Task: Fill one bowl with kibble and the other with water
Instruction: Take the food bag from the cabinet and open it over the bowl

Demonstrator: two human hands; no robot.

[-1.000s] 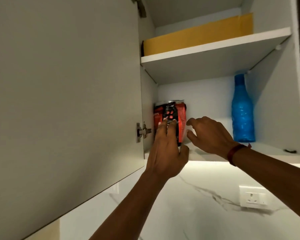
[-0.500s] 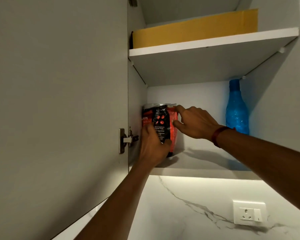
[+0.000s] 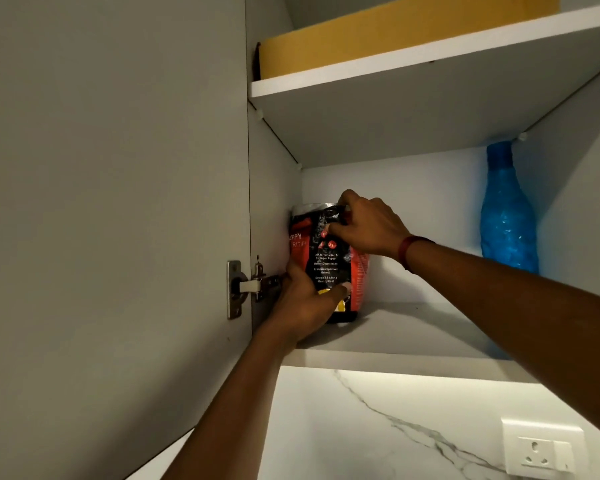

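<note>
A red and black bag of puppy kibble [image 3: 326, 261] stands upright at the left end of the lower cupboard shelf [image 3: 413, 337], against the side wall. My left hand [image 3: 305, 303] grips the bag's lower left part, thumb across its front. My right hand [image 3: 368, 226] pinches the bag's top right corner. A blue textured water bottle [image 3: 506, 216] stands at the right end of the same shelf, apart from both hands. No bowls are in view.
The open cupboard door [image 3: 111, 220] fills the left, with its metal hinge [image 3: 246, 289] beside my left hand. A yellow box [image 3: 395, 32] lies on the upper shelf. Below are a marble-patterned wall [image 3: 378, 427] and a white socket [image 3: 541, 448].
My right hand has moved from open beside the bag to gripping its top. My left hand has slid down to the bag's lower left. The view has come closer.
</note>
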